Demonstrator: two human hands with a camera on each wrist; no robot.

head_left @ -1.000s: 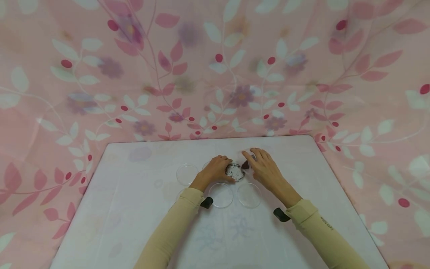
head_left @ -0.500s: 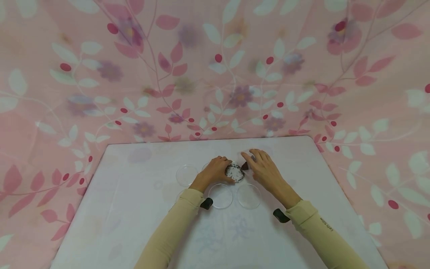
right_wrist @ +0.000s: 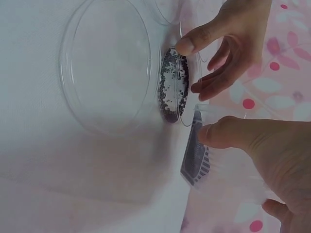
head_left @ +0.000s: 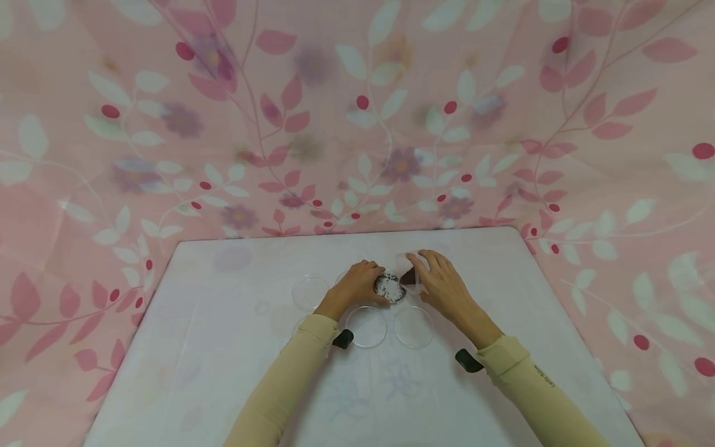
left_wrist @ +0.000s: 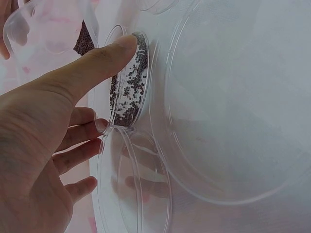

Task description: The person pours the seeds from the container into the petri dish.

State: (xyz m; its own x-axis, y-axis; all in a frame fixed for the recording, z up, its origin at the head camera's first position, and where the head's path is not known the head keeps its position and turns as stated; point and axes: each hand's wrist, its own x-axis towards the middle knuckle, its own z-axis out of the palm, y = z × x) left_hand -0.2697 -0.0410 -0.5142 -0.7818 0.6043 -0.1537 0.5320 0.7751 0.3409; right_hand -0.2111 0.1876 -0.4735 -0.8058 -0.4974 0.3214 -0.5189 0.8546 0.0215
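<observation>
My left hand (head_left: 357, 284) holds a small clear petri dish (head_left: 390, 288) by its rim, thumb on the near side and fingertips at the far side. Dark granules lie in that dish, densest along its edge, as the left wrist view also shows. Just to its right, my right hand (head_left: 445, 287) grips a clear plastic cup (right_wrist: 196, 155), tilted toward the dish. A dark printed panel with stripes marks the cup's side. Dark granules (head_left: 410, 277) are heaped inside the cup. Whether any granules are falling between them is too small to tell.
Clear petri dishes stand around: one at the left (head_left: 310, 293), a near middle dish (head_left: 366, 327) and a near right dish (head_left: 414, 327). Others are partly hidden by my left hand and wrist. The white table (head_left: 391, 403) ends at a floral cloth (head_left: 357, 124) behind.
The cup in my right hand has turned slightly, and more of its dark granules show. The granules in the dish look spread somewhat differently. My left hand has stayed almost in place.
</observation>
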